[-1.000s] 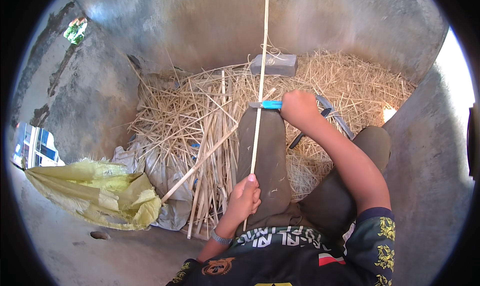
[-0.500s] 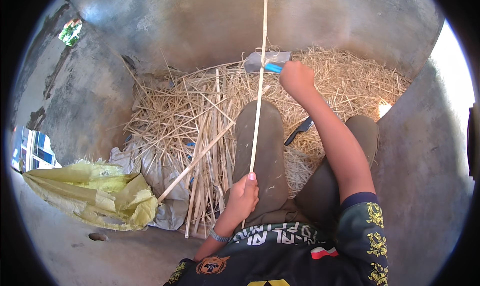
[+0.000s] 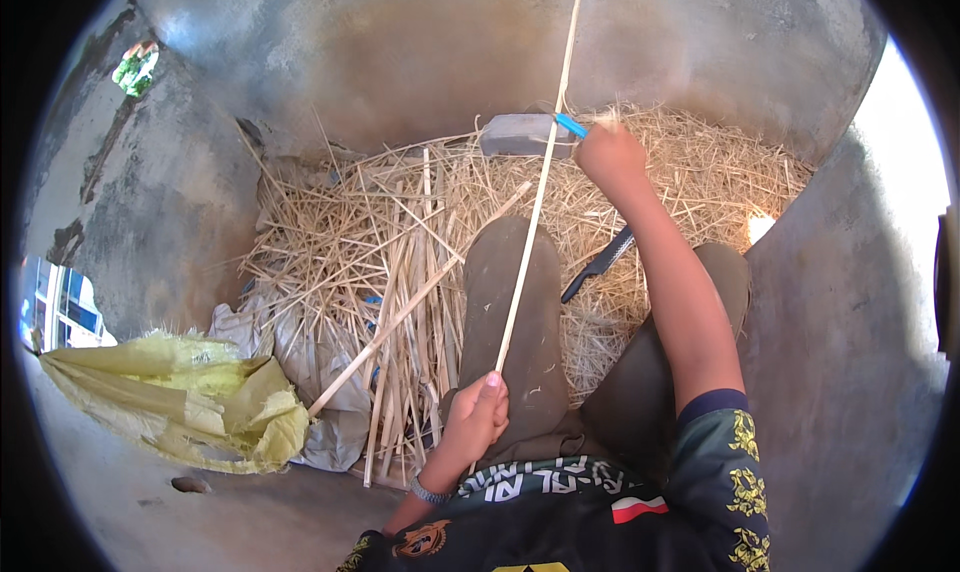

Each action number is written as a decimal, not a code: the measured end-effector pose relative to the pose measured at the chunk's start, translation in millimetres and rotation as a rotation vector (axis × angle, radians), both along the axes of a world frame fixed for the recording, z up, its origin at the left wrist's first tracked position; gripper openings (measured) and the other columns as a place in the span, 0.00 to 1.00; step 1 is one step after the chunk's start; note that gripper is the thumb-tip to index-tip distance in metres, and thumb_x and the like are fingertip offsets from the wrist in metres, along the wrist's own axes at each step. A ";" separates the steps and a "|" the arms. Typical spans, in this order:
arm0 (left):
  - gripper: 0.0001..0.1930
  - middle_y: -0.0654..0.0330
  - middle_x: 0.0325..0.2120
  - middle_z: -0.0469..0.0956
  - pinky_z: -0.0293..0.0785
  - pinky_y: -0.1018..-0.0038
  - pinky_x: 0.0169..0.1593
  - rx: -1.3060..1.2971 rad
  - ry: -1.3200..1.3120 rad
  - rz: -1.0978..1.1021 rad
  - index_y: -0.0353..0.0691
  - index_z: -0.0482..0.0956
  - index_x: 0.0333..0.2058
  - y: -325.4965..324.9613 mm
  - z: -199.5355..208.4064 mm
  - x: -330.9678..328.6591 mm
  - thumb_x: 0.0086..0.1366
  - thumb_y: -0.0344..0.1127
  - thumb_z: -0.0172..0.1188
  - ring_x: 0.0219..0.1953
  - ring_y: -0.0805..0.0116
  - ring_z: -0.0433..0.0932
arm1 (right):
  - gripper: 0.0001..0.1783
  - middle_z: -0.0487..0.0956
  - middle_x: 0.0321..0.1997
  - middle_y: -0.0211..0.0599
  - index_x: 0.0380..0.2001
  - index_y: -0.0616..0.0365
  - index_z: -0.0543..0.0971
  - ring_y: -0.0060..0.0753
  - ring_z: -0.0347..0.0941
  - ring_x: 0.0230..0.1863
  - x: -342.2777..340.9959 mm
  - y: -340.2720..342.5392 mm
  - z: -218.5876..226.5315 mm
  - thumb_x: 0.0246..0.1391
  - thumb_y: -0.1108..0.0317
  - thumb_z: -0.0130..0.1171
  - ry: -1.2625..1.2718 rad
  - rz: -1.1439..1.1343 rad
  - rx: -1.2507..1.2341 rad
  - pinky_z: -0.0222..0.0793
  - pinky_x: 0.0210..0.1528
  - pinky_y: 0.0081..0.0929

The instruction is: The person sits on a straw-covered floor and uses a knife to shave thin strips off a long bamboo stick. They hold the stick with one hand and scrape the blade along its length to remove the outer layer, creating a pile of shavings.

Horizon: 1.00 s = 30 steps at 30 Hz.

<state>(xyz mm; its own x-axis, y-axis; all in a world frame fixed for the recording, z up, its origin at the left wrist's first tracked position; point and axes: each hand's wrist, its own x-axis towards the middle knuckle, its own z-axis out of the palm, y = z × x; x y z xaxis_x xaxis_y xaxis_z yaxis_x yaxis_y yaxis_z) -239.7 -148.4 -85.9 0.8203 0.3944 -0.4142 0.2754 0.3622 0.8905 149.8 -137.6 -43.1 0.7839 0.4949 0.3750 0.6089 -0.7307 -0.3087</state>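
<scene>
- Clenched around the lower part of the long pale strip with the left hand; wrapped around the blue-handled tool with the right hand, out near the strip's upper half.
- Running slantwise away from the left hand, above the left thigh and past the grey block.
- Likely to flex or whip, from gripping the strip only near its lower end.
- Could gouge too deep and snap it, from too steep a tool angle; edge too small to judge.
- Might nick the thigh, from slipping while drawing back.
- Risky to reach down carelessly, with the black-handled knife on the straw between the legs.
</scene>
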 end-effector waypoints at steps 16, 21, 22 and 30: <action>0.17 0.73 0.17 0.55 0.45 0.83 0.16 -0.365 -0.074 0.045 0.46 0.65 0.31 17.6 3.2 -4.0 0.77 0.50 0.46 0.14 0.85 0.49 | 0.08 0.83 0.25 0.43 0.26 0.57 0.85 0.46 0.83 0.29 -84.7 -25.3 -2.0 0.48 0.68 0.59 -0.085 0.451 -0.342 0.77 0.30 0.40; 0.20 0.72 0.15 0.54 0.44 0.81 0.15 -0.188 -0.004 0.102 0.45 0.64 0.30 4.9 2.7 4.2 0.76 0.53 0.47 0.11 0.84 0.47 | 0.08 0.83 0.26 0.45 0.26 0.56 0.85 0.46 0.84 0.30 -84.9 -18.5 -5.5 0.49 0.68 0.58 -0.013 0.353 -0.286 0.78 0.33 0.41; 0.21 0.72 0.14 0.54 0.43 0.80 0.15 -0.167 0.005 0.104 0.46 0.64 0.29 2.9 2.4 4.9 0.76 0.54 0.47 0.11 0.83 0.47 | 0.08 0.84 0.26 0.45 0.27 0.56 0.85 0.46 0.84 0.31 -83.1 -16.2 -3.9 0.50 0.68 0.58 0.002 0.335 -0.284 0.78 0.34 0.42; 0.20 0.71 0.14 0.54 0.44 0.80 0.14 -0.113 0.012 0.105 0.45 0.63 0.29 -6.0 -0.8 3.2 0.76 0.54 0.47 0.11 0.83 0.48 | 0.09 0.85 0.33 0.46 0.31 0.58 0.86 0.48 0.84 0.36 -24.0 -0.8 1.8 0.51 0.69 0.58 0.127 0.125 -0.162 0.79 0.38 0.42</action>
<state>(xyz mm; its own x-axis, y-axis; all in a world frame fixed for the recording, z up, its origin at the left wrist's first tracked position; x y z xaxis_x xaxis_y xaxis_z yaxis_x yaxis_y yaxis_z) -236.5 -154.4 -86.7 0.7717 0.4280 -0.4705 0.2411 0.4876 0.8391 125.8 -138.5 -41.3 0.7489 0.6364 0.1846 0.6611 -0.6987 -0.2733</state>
